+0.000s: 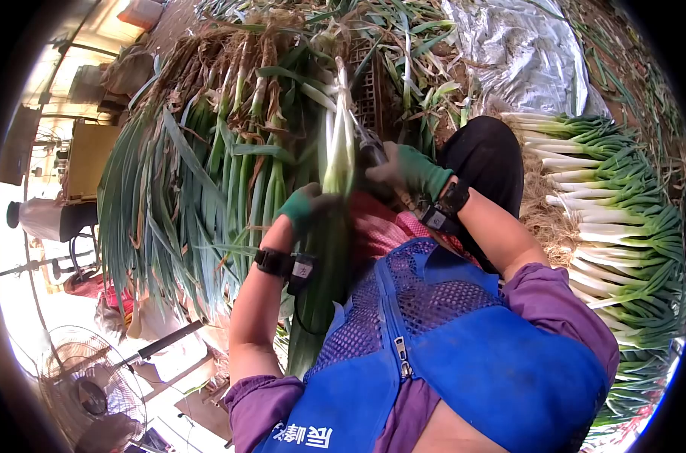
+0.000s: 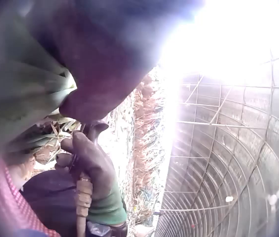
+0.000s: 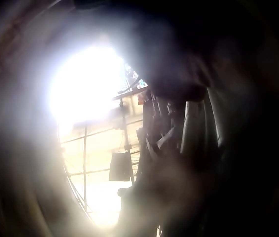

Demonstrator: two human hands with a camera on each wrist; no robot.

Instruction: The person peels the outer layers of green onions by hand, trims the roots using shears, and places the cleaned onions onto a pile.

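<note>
In the head view my left hand point(image 1: 310, 207), in a green and dark glove, grips a few large green onions point(image 1: 337, 162) just below their white stalks. Their roots point away from me and the long green leaves run down beside my lap. My right hand point(image 1: 409, 170), gloved alike, holds a dark air gun point(image 1: 372, 149) with its tip close beside the white stalks. From the left wrist view, the taped hose point(image 2: 83, 197) hangs below that hand's curled fingers. Pale stalks point(image 3: 193, 123) show dimly in the dark, blurred right wrist view.
A big heap of untrimmed green onions point(image 1: 199, 166) lies at the left and ahead. Cleaned ones with white stalks point(image 1: 577, 204) line the right side. A silvery sheet point(image 1: 520, 57) covers ground at the far right, a brown crate point(image 1: 368, 98) lies ahead, and a fan point(image 1: 92, 392) stands lower left.
</note>
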